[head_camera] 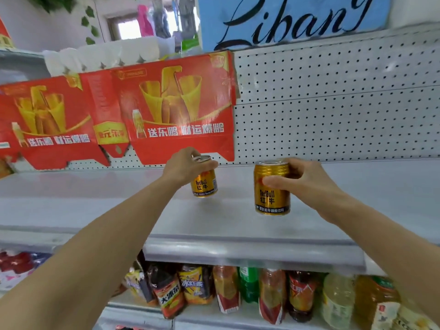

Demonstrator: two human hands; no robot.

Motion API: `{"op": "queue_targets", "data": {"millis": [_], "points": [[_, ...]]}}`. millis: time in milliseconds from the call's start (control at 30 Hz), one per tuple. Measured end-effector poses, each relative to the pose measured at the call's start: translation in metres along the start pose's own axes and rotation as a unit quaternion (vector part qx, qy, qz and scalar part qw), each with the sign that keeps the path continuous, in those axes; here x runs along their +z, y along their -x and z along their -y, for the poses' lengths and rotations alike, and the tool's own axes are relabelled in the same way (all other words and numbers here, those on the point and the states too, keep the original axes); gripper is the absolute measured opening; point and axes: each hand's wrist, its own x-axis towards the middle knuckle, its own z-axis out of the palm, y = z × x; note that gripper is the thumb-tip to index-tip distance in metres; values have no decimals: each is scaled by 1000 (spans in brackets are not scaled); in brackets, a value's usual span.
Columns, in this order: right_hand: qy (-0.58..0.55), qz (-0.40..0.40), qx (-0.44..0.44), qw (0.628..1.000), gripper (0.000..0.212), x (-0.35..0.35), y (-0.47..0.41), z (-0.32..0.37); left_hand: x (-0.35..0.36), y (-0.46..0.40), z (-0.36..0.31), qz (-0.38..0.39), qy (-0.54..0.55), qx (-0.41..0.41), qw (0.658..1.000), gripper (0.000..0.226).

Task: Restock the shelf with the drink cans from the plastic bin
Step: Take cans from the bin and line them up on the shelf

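Two gold Red Bull cans are over the grey shelf (pixel 95 198). My left hand (pixel 185 166) grips the farther can (pixel 205 185) from the top, with its base near or on the shelf deep toward the pegboard. My right hand (pixel 302 179) holds the nearer, larger-looking can (pixel 271 196) around its upper part, thumb across the front; I cannot tell whether its base touches the shelf. Both cans are upright. The plastic bin is out of view.
Red cardboard display panels (pixel 181 108) lean against the white pegboard (pixel 345 103) behind the shelf. Below the shelf's front lip (pixel 238 252), a lower shelf holds several drink bottles (pixel 271 294). A blue sign (pixel 292 17) hangs above.
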Motion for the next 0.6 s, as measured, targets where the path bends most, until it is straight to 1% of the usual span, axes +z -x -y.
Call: {"op": "queue_targets", "data": {"millis": [167,233,367,467,600], "points": [[17,-9,6,1000,36,19,-17,1,3,-22,19,5,5,6,1000,58],[24,-11,8,1000,40,27,-24,0,6,-27,27,5,9,8,1000,59],[32,-9,10,999,49,44,-39,-2,13,-31,38,-4,-21,27,999,59],[36,-5,15,999,55,56,-53,-7,16,-34,43,-10,-8,18,1000,62],[35,3,15,999,57,71,-73,-10,11,-37,44,47,22,1,999,72]]}}
